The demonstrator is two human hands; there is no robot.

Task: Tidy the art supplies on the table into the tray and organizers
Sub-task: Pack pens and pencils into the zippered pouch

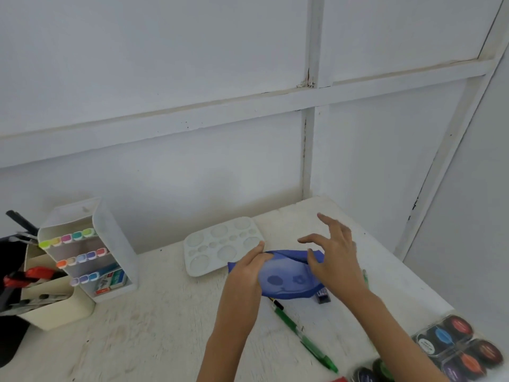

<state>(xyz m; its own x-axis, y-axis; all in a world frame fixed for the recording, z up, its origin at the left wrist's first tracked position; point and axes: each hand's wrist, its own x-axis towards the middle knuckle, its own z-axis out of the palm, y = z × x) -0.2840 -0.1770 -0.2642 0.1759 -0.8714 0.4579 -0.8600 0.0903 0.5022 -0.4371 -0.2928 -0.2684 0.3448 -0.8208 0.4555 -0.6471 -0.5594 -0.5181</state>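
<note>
Nearest me the ink pads (457,346) sit boxed, and beyond, on the table (165,326), my left hand (248,268) pinches the blue pouch (289,282) lying lengthwise left-to-right while my right hand (336,260) spreads open, thumb touching it; markers (68,238) line the organizer (110,232).

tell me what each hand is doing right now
left hand: grips the pouch
right hand: open, fingers spread, thumb on the pouch
</note>
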